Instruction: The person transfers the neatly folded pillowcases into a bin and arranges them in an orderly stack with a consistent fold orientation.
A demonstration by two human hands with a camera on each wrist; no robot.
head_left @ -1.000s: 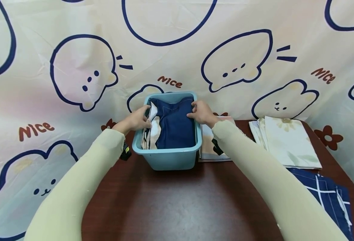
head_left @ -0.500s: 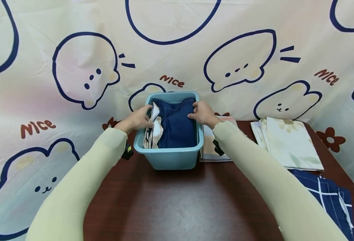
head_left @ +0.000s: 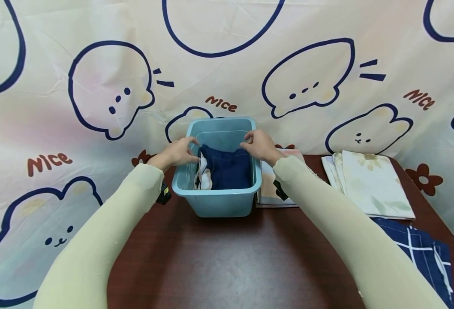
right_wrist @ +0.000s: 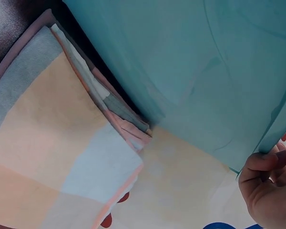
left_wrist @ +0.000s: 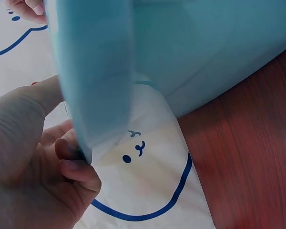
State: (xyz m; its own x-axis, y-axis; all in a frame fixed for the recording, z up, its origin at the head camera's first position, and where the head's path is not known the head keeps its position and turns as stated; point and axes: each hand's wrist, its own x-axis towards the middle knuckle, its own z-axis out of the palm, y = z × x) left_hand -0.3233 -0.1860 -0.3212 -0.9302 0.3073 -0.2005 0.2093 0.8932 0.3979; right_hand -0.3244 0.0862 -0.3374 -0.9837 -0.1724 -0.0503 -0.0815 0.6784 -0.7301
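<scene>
In the head view, a light-blue plastic bin (head_left: 219, 204) stands on the table against the wall cloth. Dark navy folded fabric (head_left: 230, 169) sits low inside, with a cream-and-black patterned layer (head_left: 205, 179) along its left side. My left hand (head_left: 177, 152) is over the bin's left rim, thumb and fingers apart, nothing between them. At the opposite rim, my right hand (head_left: 261, 146) has its fingers loosely bent above the navy fabric, apart from it. In the right wrist view, the fingers (right_wrist: 260, 164) show at the bin's edge. The wrist views show mostly the bin's outer walls.
A folded pastel checked cloth (right_wrist: 62, 138) lies close beside the bin's right wall. Farther right are a folded white floral cloth (head_left: 373, 184) and a navy cloth with white lines (head_left: 419, 246). The patterned wall cloth (head_left: 227, 77) rises directly behind the brown table (head_left: 227, 257).
The navy fabric and patterned layer have dropped lower in the bin, baring its back inner wall. Both hands have let go and stayed near the rim. The view has shifted slightly.
</scene>
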